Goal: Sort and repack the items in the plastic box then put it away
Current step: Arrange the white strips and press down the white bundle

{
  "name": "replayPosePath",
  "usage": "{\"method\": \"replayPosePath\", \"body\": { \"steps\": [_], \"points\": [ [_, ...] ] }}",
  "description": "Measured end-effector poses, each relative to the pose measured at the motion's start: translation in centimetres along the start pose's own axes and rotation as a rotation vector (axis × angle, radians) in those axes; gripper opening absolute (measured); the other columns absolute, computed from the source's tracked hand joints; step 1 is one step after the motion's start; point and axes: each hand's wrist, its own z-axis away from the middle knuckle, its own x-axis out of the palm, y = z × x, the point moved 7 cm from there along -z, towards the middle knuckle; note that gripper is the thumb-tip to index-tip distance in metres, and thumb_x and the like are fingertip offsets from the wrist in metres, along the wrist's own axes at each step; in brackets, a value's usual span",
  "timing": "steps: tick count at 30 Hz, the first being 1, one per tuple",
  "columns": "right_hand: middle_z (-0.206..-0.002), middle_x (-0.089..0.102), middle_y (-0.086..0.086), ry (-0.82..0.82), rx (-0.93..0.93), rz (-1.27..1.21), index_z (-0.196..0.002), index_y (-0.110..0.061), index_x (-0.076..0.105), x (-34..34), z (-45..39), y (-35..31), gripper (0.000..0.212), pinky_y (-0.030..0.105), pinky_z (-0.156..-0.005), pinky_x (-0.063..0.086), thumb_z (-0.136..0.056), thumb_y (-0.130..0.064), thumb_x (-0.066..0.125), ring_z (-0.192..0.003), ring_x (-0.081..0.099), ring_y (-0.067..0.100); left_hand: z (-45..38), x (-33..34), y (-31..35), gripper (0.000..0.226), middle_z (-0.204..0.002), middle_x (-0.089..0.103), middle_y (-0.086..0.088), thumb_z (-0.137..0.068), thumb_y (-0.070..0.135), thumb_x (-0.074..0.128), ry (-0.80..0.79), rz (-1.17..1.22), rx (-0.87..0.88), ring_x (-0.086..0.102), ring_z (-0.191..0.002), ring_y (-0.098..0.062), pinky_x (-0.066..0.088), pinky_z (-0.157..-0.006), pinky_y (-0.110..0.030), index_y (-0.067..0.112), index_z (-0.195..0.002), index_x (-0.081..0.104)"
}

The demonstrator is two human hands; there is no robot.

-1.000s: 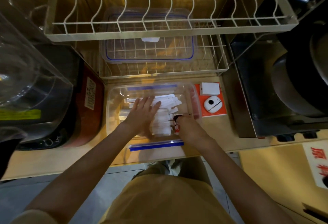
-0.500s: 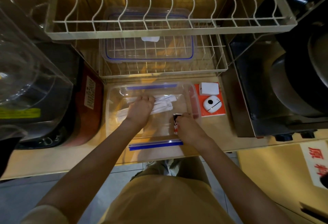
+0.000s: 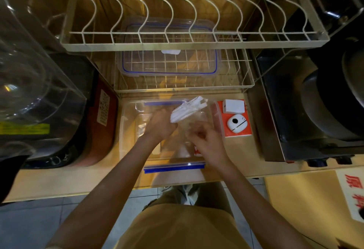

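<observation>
A clear plastic box with blue latches sits on the wooden counter in front of me. My left hand is closed around a bundle of white paper-wrapped sticks, lifted above the box's far right part. Close to the bundle, my right hand hovers over the box's right side, fingers curled and blurred; what it holds, if anything, is unclear. A red-and-white packet lies in the box under that wrist. The box's clear lid with a blue seal rests on the lower wire rack behind.
A two-tier wire dish rack stands over the back of the counter. An orange card with a small white device and a white block lies right of the box. A red-and-black appliance is at the left, a steel unit with black pans at the right.
My left hand went from lying flat on the white sticks to gathering them and lifting the bundle up and right. My right hand rose from the packet toward the bundle.
</observation>
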Motion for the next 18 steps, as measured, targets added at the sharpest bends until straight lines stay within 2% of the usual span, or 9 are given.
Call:
{"method": "replayPosePath", "body": {
  "steps": [2,4,6,8,9,12,14,16,18],
  "points": [
    [-0.112,0.064,-0.007,-0.041,0.029,-0.21,-0.12,-0.025,0.051,0.5,-0.3,-0.9,0.044,0.022,-0.085,0.05,-0.08,-0.025,0.07,-0.109,0.06,0.01,0.9,-0.6,0.9,0.032,-0.099,0.069,-0.012,-0.075,0.016,0.063,-0.055,0.209,0.034,0.066,-0.09,-0.023,0.05,-0.076,-0.033,0.011,-0.107,0.063],
    [-0.101,0.064,-0.013,-0.097,-0.013,-0.326,-0.115,-0.029,0.048,0.8,-0.7,-2.7,0.047,0.009,-0.075,0.05,-0.077,-0.015,0.073,-0.102,0.061,-0.001,2.2,-0.6,1.8,0.025,-0.091,0.069,-0.003,-0.078,0.009,0.067,-0.221,0.499,0.043,0.065,-0.08,-0.001,0.051,-0.074,-0.021,0.017,-0.102,0.066],
    [-0.082,0.062,-0.016,-0.174,-0.077,-0.281,-0.104,-0.035,0.051,1.3,-1.0,-4.4,0.044,0.001,-0.061,0.046,-0.076,-0.01,0.073,-0.079,0.063,-0.013,3.6,-0.2,2.3,0.03,-0.089,0.067,0.006,-0.076,0.0,0.068,-0.408,0.64,0.062,0.064,-0.079,0.006,0.051,-0.075,-0.016,0.017,-0.1,0.064],
    [-0.076,0.064,-0.014,-0.254,-0.113,-0.093,-0.088,-0.033,0.061,2.3,-1.2,-5.8,0.025,0.005,-0.064,0.048,-0.074,-0.02,0.076,-0.068,0.063,-0.012,4.4,0.0,2.2,0.031,-0.089,0.068,0.012,-0.072,0.005,0.072,-0.464,0.744,0.08,0.064,-0.087,0.004,0.051,-0.077,-0.012,0.021,-0.097,0.062],
    [-0.08,0.069,-0.008,-0.283,-0.129,-0.015,-0.086,-0.028,0.066,2.8,-1.3,-6.1,0.017,0.014,-0.072,0.051,-0.073,-0.025,0.077,-0.074,0.065,-0.006,4.6,-0.2,1.9,0.037,-0.09,0.067,0.013,-0.066,0.02,0.078,-0.442,0.784,0.064,0.063,-0.09,0.002,0.051,-0.077,-0.011,0.026,-0.097,0.059],
    [-0.101,0.072,0.003,-0.239,-0.231,0.011,-0.105,-0.016,0.068,4.1,-1.3,-6.9,0.035,0.03,-0.088,0.053,-0.074,-0.03,0.076,-0.096,0.067,0.011,4.5,-0.5,0.0,0.076,-0.091,0.068,0.011,-0.037,0.06,0.082,-0.338,0.924,-0.028,0.064,-0.088,0.002,0.052,-0.075,-0.012,0.027,-0.099,0.054],
    [-0.107,0.07,0.003,-0.158,-0.247,-0.085,-0.114,-0.013,0.064,4.5,-1.1,-7.0,0.044,0.026,-0.089,0.051,-0.075,-0.028,0.075,-0.1,0.065,0.01,4.5,-0.3,-0.7,0.075,-0.094,0.073,0.011,-0.045,0.051,0.085,-0.296,0.948,-0.082,0.065,-0.091,0.002,0.05,-0.073,-0.009,0.015,-0.104,0.054],
    [-0.105,0.071,0.004,-0.059,-0.239,-0.168,-0.114,-0.011,0.064,4.6,-1.0,-6.7,0.04,0.023,-0.086,0.051,-0.076,-0.022,0.075,-0.097,0.066,0.01,4.5,0.0,-1.1,0.066,-0.125,0.061,-0.002,-0.069,0.021,0.079,-0.199,0.774,-0.166,0.056,-0.116,-0.013,0.043,-0.076,-0.006,0.004,-0.124,0.045],
    [-0.096,0.073,0.004,0.03,-0.234,-0.228,-0.103,-0.011,0.069,4.4,-1.0,-6.5,0.026,0.024,-0.082,0.053,-0.077,-0.015,0.073,-0.091,0.068,0.01,4.5,-0.3,-1.6,0.06,-0.138,0.048,-0.012,-0.08,0.011,0.067,-0.088,0.567,-0.18,0.046,-0.127,-0.023,0.042,-0.092,-0.017,0.006,-0.133,0.039]
  ]
}}
